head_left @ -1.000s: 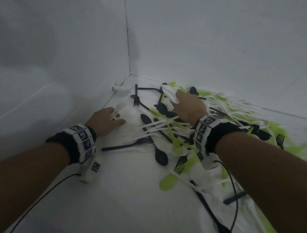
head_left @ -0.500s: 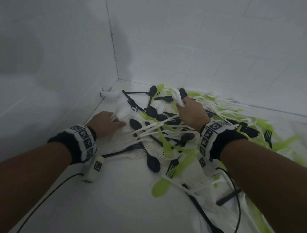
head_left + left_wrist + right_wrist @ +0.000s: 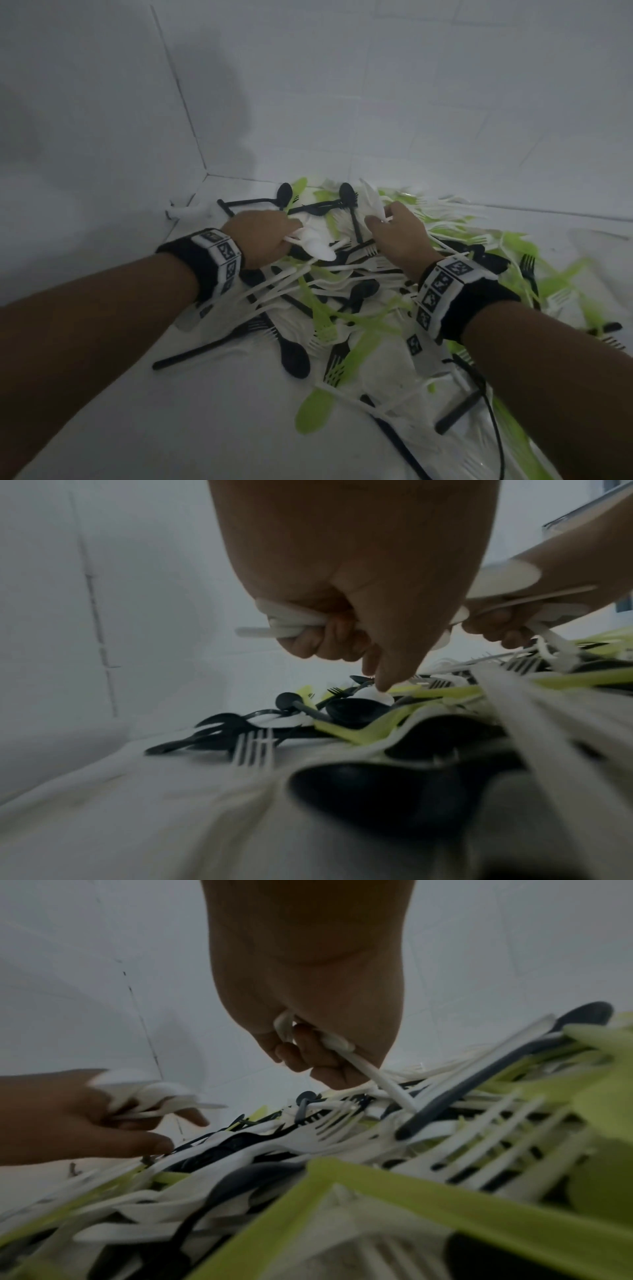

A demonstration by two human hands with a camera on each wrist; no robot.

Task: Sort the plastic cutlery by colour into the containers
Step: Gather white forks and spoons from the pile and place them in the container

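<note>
A heap of white, black and lime-green plastic cutlery [image 3: 346, 301] lies on a white surface in a tiled corner. My left hand [image 3: 263, 236] hovers over the heap's left side and grips several white spoons [image 3: 317, 245] [image 3: 284, 623]; its index finger points down onto a white piece in the pile. My right hand [image 3: 399, 233] is at the heap's far middle, curled round white cutlery [image 3: 373, 202] [image 3: 346, 1053] that sticks up past the fingers. No container is in view.
White tiled walls [image 3: 308, 102] close the corner at left and behind. A small white object [image 3: 186, 210] lies against the left wall. A thin black cable [image 3: 493, 418] trails from my right wrist over the cutlery. Bare white surface [image 3: 171, 411] lies near left.
My left hand has moved right, from the white surface onto the heap, and now holds white spoons. My right hand still holds white cutlery. The head view has shifted left.
</note>
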